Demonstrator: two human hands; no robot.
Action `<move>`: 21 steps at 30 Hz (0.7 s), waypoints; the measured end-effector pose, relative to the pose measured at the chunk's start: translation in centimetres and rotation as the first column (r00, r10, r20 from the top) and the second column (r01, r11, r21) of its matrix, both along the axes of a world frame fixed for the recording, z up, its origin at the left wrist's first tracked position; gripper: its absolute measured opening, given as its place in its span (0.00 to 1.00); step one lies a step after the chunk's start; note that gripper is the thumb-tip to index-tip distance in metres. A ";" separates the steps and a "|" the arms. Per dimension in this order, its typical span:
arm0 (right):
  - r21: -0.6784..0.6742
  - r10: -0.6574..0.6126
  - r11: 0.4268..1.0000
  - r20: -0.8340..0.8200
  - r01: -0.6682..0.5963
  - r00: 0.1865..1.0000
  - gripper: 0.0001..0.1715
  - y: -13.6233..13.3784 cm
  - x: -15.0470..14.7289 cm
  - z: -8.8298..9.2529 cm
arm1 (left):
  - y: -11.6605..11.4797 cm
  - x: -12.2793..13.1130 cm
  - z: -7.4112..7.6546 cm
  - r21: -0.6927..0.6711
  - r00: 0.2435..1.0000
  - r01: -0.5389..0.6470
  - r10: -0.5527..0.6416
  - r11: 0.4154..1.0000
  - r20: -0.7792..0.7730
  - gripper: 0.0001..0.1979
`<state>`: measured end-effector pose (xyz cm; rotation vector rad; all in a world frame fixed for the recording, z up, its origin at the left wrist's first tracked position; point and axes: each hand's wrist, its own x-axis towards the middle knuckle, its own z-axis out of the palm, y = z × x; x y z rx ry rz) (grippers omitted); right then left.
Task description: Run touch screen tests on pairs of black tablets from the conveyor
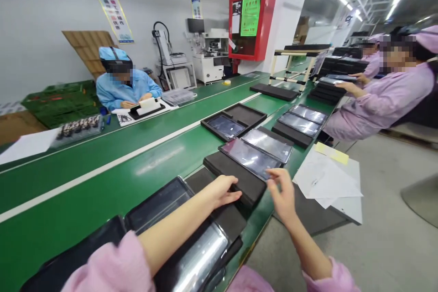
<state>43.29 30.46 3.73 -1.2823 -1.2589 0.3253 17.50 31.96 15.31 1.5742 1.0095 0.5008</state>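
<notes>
My left hand point(224, 192) reaches across to a black foam tray point(227, 171), its fingers and thumb closed on the tray's near edge. On top of that tray lie two dark, glossy tablet-like screens point(251, 157), side by side. My right hand point(283, 194) is beside the near right corner of the closer screen, with thumb and fingers bent and a gap between them. Whether its fingertips touch the screen I cannot tell. Under my left forearm are more glossy screens point(160, 205) and a black tray point(229, 221), partly covered by the arm.
A green conveyor belt point(153, 164) with a white line runs lengthwise. Farther along are a two-compartment tray point(248, 114) and another tray of screens point(303, 121). Papers point(328, 178) lie on a side stand at right. One co-worker in blue point(126, 84) sits opposite; others in pink point(393, 96) sit right.
</notes>
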 end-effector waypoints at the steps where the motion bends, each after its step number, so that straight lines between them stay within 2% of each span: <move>1: 0.020 0.070 0.997 0.164 -0.075 0.984 0.17 0.0 -1.9 0.1 | 0.2 0.9 0.1 -0.006 1.000 0.024 -0.024 1.000 0.000 0.18; 2: -0.005 0.111 0.993 0.306 -0.115 0.946 0.19 0.3 -3.6 0.1 | 0.5 1.8 0.2 -0.013 0.999 0.041 -0.041 0.999 0.001 0.18; 3: -0.057 0.120 0.993 0.417 -0.105 0.901 0.22 1.0 -4.9 -0.1 | 0.8 2.6 0.3 -0.022 0.999 0.052 -0.052 0.998 0.002 0.17; 5: -0.185 0.087 0.982 0.575 0.026 0.814 0.28 2.9 -6.4 -1.1 | 1.3 3.7 0.7 -0.044 0.998 0.060 -0.060 0.997 0.005 0.18; 8: -0.282 0.023 0.930 0.684 0.234 0.729 0.25 5.4 -5.9 -3.1 | 1.5 3.9 1.2 -0.083 0.999 0.053 -0.052 0.995 0.015 0.19; 10: -0.288 0.009 0.919 0.695 0.268 0.719 0.21 5.9 -4.8 -4.2 | 0.9 3.0 1.4 -0.123 0.999 0.045 -0.042 0.991 0.026 0.19; 13: -0.255 0.036 0.944 0.709 0.208 0.704 0.23 4.9 -4.2 -5.2 | -1.4 1.0 1.2 -0.231 0.992 -0.010 0.038 0.973 0.121 0.23; 16: -0.227 0.080 0.962 0.764 0.151 0.640 0.28 3.2 -5.7 -6.0 | -4.7 -0.6 0.4 -0.249 0.980 -0.060 0.105 0.967 0.170 0.31; 19: -0.238 0.075 0.950 0.802 0.201 0.593 0.26 2.4 -7.4 -6.7 | -8.4 -1.6 -1.2 -0.179 0.994 0.013 0.007 0.984 0.113 0.37; 21: -0.226 0.055 0.947 0.813 0.228 0.580 0.23 2.5 -7.4 -7.0 | -11.0 -2.8 -2.5 -0.087 0.994 0.088 -0.082 0.992 0.070 0.34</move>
